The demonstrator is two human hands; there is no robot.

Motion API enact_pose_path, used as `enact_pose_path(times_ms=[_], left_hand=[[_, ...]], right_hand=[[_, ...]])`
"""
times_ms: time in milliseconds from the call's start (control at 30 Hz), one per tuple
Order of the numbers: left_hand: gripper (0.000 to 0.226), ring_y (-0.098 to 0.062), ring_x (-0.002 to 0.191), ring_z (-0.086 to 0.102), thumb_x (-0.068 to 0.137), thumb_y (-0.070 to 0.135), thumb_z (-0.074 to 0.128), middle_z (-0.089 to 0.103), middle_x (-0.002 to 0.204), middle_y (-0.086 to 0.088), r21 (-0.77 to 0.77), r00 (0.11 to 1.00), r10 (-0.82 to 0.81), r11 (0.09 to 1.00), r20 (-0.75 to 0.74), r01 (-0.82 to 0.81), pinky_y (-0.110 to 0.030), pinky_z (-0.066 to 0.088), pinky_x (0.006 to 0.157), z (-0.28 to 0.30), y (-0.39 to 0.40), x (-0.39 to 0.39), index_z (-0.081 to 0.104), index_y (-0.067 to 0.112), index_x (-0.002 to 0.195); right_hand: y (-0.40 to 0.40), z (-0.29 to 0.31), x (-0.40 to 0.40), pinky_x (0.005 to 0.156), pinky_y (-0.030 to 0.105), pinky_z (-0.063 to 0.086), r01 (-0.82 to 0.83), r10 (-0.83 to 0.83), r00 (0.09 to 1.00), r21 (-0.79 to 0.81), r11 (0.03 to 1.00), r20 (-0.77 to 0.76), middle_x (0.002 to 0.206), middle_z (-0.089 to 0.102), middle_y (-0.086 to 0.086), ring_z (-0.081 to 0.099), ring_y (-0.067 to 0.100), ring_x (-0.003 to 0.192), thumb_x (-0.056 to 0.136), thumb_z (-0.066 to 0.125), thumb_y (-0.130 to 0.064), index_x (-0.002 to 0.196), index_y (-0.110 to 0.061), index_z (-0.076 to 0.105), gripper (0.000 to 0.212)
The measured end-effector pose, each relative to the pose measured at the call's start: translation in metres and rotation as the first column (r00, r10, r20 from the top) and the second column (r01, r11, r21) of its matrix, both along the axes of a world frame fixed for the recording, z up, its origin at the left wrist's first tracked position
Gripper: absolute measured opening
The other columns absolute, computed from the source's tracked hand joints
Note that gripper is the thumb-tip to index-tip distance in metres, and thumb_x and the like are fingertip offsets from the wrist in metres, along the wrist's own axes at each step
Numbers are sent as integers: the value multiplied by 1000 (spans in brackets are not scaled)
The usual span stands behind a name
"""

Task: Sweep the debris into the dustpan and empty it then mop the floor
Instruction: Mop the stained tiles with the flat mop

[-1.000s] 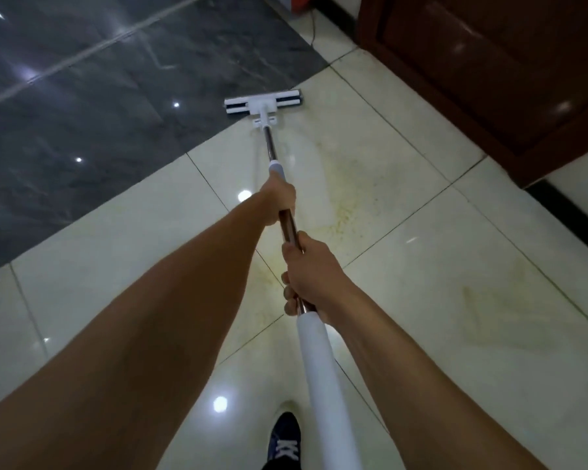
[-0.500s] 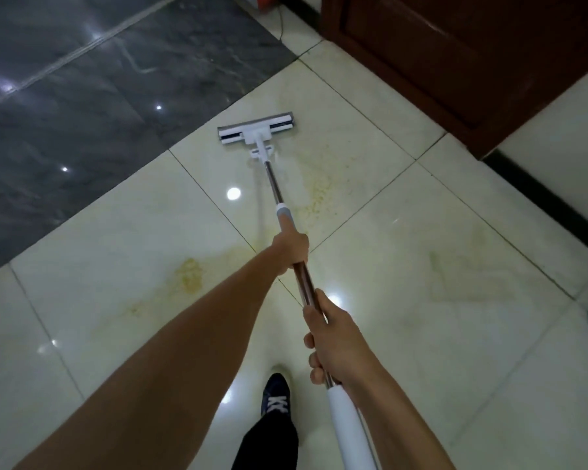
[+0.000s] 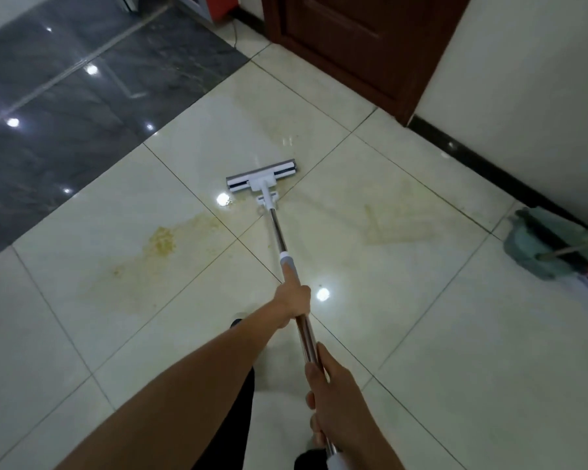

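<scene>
While the flat mop head (image 3: 261, 178) sits pressed on the cream floor tiles (image 3: 421, 334), right by a grout line and just past a shiny light reflection, the metal mop pole (image 3: 279, 237) runs back toward the person at a low slant. That angle looks deliberate to me: it keeps the pad flat on the tile so it wipes instead of skipping.

Both hands are on the pole. The left hand (image 3: 294, 300) is the forward one, fingers wrapped round the shaft just below the grey collar, with the index finger laid along it, probably for steering. The right hand (image 3: 333, 398) is the rear grip, clenched round the pole just above where the white sleeve starts, near the bottom edge of the view. Spaced apart like that, one hand guides and the other pushes, I'd guess.

Off to the left of the head there's a yellowish smear (image 3: 162, 240) on the tile, well apart from the pad, and a fainter yellowish patch to the right. So mopping looks underway but not finished; that left stain seems the obvious next target.

Further out: dark grey marble tiles (image 3: 65, 113) upper left, a brown wooden door (image 3: 364, 39) at the top, and by the right wall a teal dustpan (image 3: 550, 249) leaning with a stick-like handle across it.
</scene>
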State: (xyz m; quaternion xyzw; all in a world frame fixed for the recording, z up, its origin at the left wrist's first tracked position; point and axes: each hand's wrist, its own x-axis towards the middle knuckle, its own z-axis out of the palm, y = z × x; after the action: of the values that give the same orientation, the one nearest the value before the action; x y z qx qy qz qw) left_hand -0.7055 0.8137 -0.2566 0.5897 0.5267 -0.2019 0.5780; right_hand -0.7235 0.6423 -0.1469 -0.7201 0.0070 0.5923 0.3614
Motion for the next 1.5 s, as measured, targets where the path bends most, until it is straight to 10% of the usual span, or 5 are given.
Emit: enact_pose_path(times_ms=[300,500,700,967,1500], left_hand=[[80,-23,67,58,104,11,40,62,101,-23,52,1000,18,998,1,-18,-32,51,58,12,-64,40,-19,25,157],[78,-21,59,56,105,13,39,59,90,-20,22,999,49,999,22,-50,-27,46,49,3,-38,84,-17,28,156],[27,-18,60,55,111,32,15,57,79,-11,-33,981,194,981,17,-193,-21,47,51,-2,45,150,24,34,136],[88,-28,77,65,103,17,38,65,96,-19,66,999,50,997,0,-50,-38,57,74,-36,193,244,-35,34,149],[93,-30,81,67,100,13,44,64,104,-22,139,993,119,983,24,-122,-39,60,70,-66,397,396,-31,37,150]], right_hand=[[-61,15,42,45,23,39,-48,42,995,69,996,88,65,49,0,43,8,44,105,39,-29,109,-18,55,20],[-35,7,87,37,23,40,24,-21,998,37,999,-66,67,45,7,40,10,41,106,41,-33,124,-23,51,23],[45,0,156,37,22,39,74,-69,992,40,996,-102,74,48,11,41,12,43,106,44,-31,124,-35,52,20],[188,-28,255,37,22,40,34,-30,997,49,998,-65,75,48,12,40,11,38,106,44,-32,153,-38,33,48],[387,-71,419,38,22,40,-59,63,996,74,996,-60,71,50,9,41,10,39,105,44,-38,140,-36,47,35]])
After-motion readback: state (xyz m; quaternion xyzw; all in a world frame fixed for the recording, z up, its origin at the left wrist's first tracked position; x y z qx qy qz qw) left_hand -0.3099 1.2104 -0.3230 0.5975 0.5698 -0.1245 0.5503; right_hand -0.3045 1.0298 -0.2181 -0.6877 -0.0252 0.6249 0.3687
